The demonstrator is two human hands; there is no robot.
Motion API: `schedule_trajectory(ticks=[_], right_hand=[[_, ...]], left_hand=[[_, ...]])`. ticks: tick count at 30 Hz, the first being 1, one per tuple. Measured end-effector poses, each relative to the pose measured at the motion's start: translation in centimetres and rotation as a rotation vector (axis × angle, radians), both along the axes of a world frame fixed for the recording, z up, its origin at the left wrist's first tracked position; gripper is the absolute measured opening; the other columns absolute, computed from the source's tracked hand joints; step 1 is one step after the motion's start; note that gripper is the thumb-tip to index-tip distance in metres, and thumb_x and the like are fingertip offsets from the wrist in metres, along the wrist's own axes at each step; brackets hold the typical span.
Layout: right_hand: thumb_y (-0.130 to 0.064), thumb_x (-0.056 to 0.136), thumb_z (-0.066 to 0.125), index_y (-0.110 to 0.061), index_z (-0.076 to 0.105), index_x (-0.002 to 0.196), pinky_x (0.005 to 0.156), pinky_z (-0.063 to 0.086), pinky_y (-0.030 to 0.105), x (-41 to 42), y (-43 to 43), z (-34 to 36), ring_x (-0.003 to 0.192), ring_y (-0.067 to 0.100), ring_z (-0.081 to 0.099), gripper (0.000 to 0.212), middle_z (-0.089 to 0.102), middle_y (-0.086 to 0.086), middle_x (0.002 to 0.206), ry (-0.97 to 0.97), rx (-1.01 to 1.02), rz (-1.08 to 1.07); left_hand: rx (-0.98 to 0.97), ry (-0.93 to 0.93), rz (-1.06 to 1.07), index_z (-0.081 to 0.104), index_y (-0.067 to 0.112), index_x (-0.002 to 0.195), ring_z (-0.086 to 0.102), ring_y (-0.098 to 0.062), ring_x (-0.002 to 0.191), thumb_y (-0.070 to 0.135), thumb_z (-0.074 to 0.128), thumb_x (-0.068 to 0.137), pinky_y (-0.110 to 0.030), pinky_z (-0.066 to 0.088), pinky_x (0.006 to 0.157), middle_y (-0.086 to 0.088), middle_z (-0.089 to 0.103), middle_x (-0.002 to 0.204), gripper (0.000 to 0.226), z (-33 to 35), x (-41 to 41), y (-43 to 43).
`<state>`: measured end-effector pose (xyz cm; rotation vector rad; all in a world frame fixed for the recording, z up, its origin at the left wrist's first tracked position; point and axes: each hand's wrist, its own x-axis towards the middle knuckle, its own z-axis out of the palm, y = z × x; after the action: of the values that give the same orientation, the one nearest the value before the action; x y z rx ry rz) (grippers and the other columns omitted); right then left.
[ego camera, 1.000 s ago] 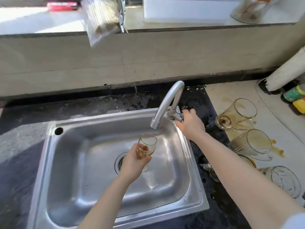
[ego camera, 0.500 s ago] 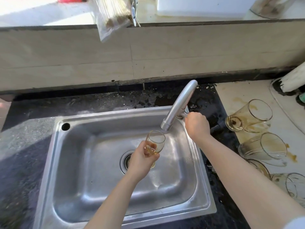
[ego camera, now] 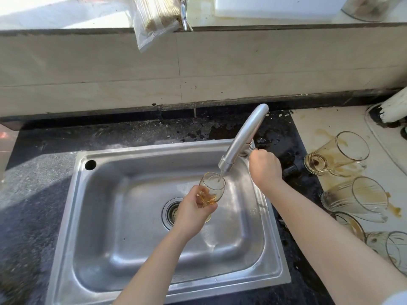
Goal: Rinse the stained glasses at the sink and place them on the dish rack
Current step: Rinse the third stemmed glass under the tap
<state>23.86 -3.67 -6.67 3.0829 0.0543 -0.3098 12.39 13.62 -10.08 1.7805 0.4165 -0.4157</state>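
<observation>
The left hand (ego camera: 192, 213) is over the sink (ego camera: 132, 249). Its fingers are wrapped around the bowl of a small stemmed glass (ego camera: 212, 188). The glass is held almost upright, and there is yellow-brown liquid in the bottom of it. Right above this hand is the end of the tap (ego camera: 244, 137). A thin stream of water (ego camera: 220, 177) falls from the tap into the open top of the glass. The drain (ego camera: 171, 213) is just to the left of the left hand, down in the sink. The right hand (ego camera: 265, 168) is to the right of the glass, at the back corner of the sink. Its fingers are curled tight around the tap handle (ego camera: 251, 150), and most of the handle is hidden under them. To the right of the right arm, on the pale part of the counter (ego camera: 319, 126), more dirty glasses lie on their sides. A tall stained glass (ego camera: 337, 155) is farthest from the person, and a second stained glass (ego camera: 356, 199) lies nearer. Two more are nearer again, partly hidden. Brown spills (ego camera: 394, 211) are on the counter around them. Far behind both hands, a clear plastic bag (ego camera: 154, 18) hangs over the edge of a ledge.
</observation>
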Motion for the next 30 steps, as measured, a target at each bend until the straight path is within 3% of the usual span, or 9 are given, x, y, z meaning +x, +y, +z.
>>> schedule_trajectory(ticks=[5, 10, 14, 16, 19, 20, 22, 26, 30], right_hand=[[0.0, 0.096, 0.045, -0.003, 0.06, 0.106, 0.073, 0.049, 0.033, -0.1, 0.0, 0.3, 0.097, 0.029, 0.064, 0.019, 0.063, 0.012, 0.105, -0.004, -0.024, 0.034], [-0.004, 0.095, 0.047, -0.005, 0.06, 0.11, 0.071, 0.045, 0.033, 0.0, 0.0, 0.3, 0.099, 0.028, 0.062, 0.019, 0.061, 0.01, 0.107, 0.015, -0.011, 0.049], [-0.023, 0.094, 0.05, -0.007, 0.059, 0.113, 0.07, 0.041, 0.033, -1.3, -0.3, 0.8, 0.1, 0.026, 0.052, 0.026, 0.053, 0.01, 0.109, -0.105, 0.212, -0.041], [-0.021, 0.09, 0.054, -0.011, 0.06, 0.119, 0.075, 0.043, 0.031, -2.9, -0.1, 1.8, 0.096, 0.021, 0.052, 0.031, 0.052, 0.005, 0.106, -0.094, 0.466, -0.125], [-0.026, 0.079, 0.069, -0.018, 0.055, 0.13, 0.081, 0.038, 0.021, -5.7, 1.0, 3.2, 0.104, 0.009, 0.048, 0.054, 0.051, -0.003, 0.115, 0.302, 0.922, -0.242], [-0.03, 0.074, 0.075, -0.02, 0.051, 0.132, 0.083, 0.035, 0.02, -6.5, 1.5, 3.2, 0.109, 0.008, 0.046, 0.064, 0.05, -0.004, 0.12, 0.417, 0.984, -0.234], [-0.033, 0.07, 0.082, -0.029, 0.052, 0.124, 0.088, 0.034, 0.02, -7.5, 2.6, 2.4, 0.115, 0.008, 0.045, 0.063, 0.049, -0.004, 0.123, 0.452, 1.002, -0.172], [-0.038, 0.064, 0.085, -0.036, 0.056, 0.107, 0.096, 0.041, 0.027, -7.3, 4.0, 1.0, 0.115, 0.01, 0.048, 0.053, 0.053, -0.01, 0.112, 0.306, 1.018, -0.196], [-0.036, 0.064, 0.085, -0.029, 0.064, 0.105, 0.084, 0.042, 0.02, -6.7, 3.2, 0.8, 0.103, 0.006, 0.056, 0.047, 0.062, -0.01, 0.107, 0.241, 1.092, -0.266]], left_hand=[[0.009, -0.007, 0.005, 0.058, 0.026, 0.094, 0.066, -0.016, 0.084, 0.015, 0.075, 0.078, -0.022, 0.048, 0.071, 0.005, 0.07, 0.09, 0.025, 0.0, 0.1, -0.1], [0.012, -0.005, 0.022, 0.06, 0.026, 0.099, 0.065, -0.018, 0.087, 0.016, 0.074, 0.078, -0.034, 0.051, 0.078, 0.002, 0.07, 0.092, 0.027, 0.2, 0.5, -0.7], [-0.015, -0.016, 0.036, 0.059, 0.031, 0.1, 0.065, -0.013, 0.087, 0.014, 0.074, 0.078, -0.027, 0.048, 0.076, 0.006, 0.07, 0.093, 0.032, 0.1, 0.5, -0.5], [-0.021, -0.021, 0.045, 0.058, 0.033, 0.097, 0.064, -0.013, 0.086, 0.012, 0.075, 0.077, -0.025, 0.047, 0.076, 0.007, 0.069, 0.093, 0.033, 0.0, 0.6, -0.2], [-0.027, -0.023, 0.032, 0.061, 0.032, 0.097, 0.065, -0.016, 0.088, 0.012, 0.076, 0.076, -0.03, 0.05, 0.08, 0.007, 0.07, 0.094, 0.033, -0.2, 0.6, -0.1], [-0.04, -0.021, 0.02, 0.063, 0.031, 0.1, 0.066, -0.017, 0.088, 0.013, 0.076, 0.075, -0.032, 0.051, 0.081, 0.006, 0.071, 0.095, 0.033, -0.4, 0.5, -0.1], [-0.086, -0.02, -0.003, 0.065, 0.03, 0.103, 0.069, -0.016, 0.087, 0.013, 0.075, 0.076, -0.032, 0.053, 0.08, 0.006, 0.073, 0.095, 0.033, -0.3, 0.3, -0.3], [-0.178, -0.025, 0.04, 0.066, 0.019, 0.1, 0.069, -0.014, 0.08, -0.001, 0.07, 0.079, -0.025, 0.052, 0.075, 0.004, 0.074, 0.088, 0.029, -0.2, 0.3, -0.3], [-0.246, -0.025, 0.029, 0.069, 0.023, 0.099, 0.069, -0.018, 0.091, 0.005, 0.07, 0.08, -0.032, 0.052, 0.083, -0.001, 0.075, 0.095, 0.026, -0.2, 1.3, 0.1]])
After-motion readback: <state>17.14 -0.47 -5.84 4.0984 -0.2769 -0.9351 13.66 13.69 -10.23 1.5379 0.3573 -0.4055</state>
